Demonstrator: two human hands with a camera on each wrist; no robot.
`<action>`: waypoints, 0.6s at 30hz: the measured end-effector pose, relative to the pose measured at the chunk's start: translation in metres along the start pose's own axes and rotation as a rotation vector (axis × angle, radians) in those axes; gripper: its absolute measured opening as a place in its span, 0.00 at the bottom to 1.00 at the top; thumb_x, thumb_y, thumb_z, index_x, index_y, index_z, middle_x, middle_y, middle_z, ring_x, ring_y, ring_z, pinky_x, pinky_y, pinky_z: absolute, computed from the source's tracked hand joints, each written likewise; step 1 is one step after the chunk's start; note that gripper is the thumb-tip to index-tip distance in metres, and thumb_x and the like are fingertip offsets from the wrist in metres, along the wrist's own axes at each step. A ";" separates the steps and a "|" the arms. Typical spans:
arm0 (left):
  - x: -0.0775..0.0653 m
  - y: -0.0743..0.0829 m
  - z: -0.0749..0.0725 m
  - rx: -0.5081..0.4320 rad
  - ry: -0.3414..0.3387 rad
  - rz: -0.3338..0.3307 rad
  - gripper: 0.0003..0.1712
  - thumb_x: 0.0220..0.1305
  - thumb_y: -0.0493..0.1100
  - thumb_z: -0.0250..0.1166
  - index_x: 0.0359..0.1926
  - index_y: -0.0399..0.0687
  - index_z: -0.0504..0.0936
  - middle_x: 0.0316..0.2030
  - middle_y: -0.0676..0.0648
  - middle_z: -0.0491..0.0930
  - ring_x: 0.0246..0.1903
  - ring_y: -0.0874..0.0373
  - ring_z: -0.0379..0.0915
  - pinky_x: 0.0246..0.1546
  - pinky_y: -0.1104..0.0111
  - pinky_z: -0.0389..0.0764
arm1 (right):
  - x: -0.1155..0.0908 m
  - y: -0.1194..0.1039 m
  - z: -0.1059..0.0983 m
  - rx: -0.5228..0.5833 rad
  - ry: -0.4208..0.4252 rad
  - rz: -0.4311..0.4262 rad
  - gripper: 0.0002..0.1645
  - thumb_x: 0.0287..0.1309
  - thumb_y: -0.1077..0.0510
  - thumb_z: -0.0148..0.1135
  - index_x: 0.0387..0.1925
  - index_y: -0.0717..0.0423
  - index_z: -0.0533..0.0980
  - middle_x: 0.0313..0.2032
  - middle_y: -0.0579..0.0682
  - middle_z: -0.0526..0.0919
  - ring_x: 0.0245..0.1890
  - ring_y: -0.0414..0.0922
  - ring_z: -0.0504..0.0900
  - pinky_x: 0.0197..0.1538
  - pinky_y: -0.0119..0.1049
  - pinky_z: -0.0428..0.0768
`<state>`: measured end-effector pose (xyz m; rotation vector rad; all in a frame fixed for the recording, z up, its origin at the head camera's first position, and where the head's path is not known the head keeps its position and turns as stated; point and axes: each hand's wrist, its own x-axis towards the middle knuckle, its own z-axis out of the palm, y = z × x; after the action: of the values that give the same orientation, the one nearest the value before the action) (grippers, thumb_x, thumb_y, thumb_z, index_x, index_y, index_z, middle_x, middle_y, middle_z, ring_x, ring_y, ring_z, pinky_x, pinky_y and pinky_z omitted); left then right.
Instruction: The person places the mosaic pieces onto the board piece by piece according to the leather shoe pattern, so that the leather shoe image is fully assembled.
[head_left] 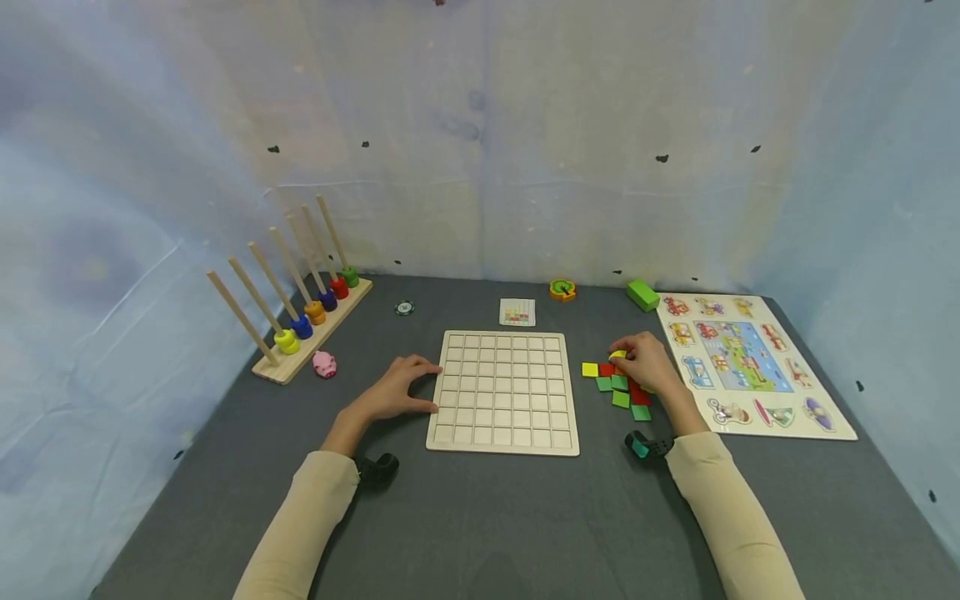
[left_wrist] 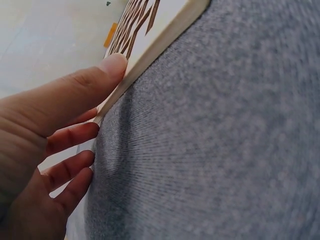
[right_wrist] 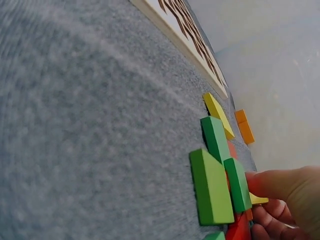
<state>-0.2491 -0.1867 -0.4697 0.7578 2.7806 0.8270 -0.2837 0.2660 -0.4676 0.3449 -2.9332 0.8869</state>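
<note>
A wooden grid board lies flat in the middle of the table. My left hand rests at its left edge, thumb and fingers spread along the side. In the left wrist view the thumb touches the board's rim, while the other fingers extend loosely beside it. Right of the board, my right hand pinches a yellow tile between thumb and fingertips. Under and around that hand lie red, green and yellow square tiles, among them a light green tile and a flat yellow tile.
A picture puzzle board lies at the right, with a green block behind it. Back centre hold a pattern card and an orange-green toy. A peg stacker, pink pig and round chip are at left.
</note>
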 end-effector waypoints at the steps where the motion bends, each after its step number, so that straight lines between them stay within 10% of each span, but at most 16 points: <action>1: 0.000 0.000 0.000 -0.001 -0.001 -0.002 0.39 0.50 0.55 0.71 0.62 0.47 0.71 0.56 0.43 0.67 0.55 0.47 0.58 0.56 0.49 0.62 | 0.000 0.000 0.000 0.005 0.005 -0.002 0.11 0.57 0.62 0.61 0.41 0.64 0.80 0.37 0.61 0.72 0.36 0.52 0.68 0.37 0.44 0.66; 18: 0.000 -0.005 0.002 -0.011 0.002 0.014 0.39 0.51 0.56 0.70 0.63 0.49 0.70 0.56 0.44 0.65 0.55 0.47 0.57 0.56 0.48 0.61 | 0.011 -0.055 0.022 0.258 0.044 -0.118 0.11 0.59 0.58 0.62 0.42 0.58 0.79 0.34 0.54 0.82 0.29 0.46 0.78 0.29 0.37 0.74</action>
<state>-0.2502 -0.1895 -0.4746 0.7756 2.7738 0.8452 -0.2819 0.2070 -0.4545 0.4983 -2.7280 1.2395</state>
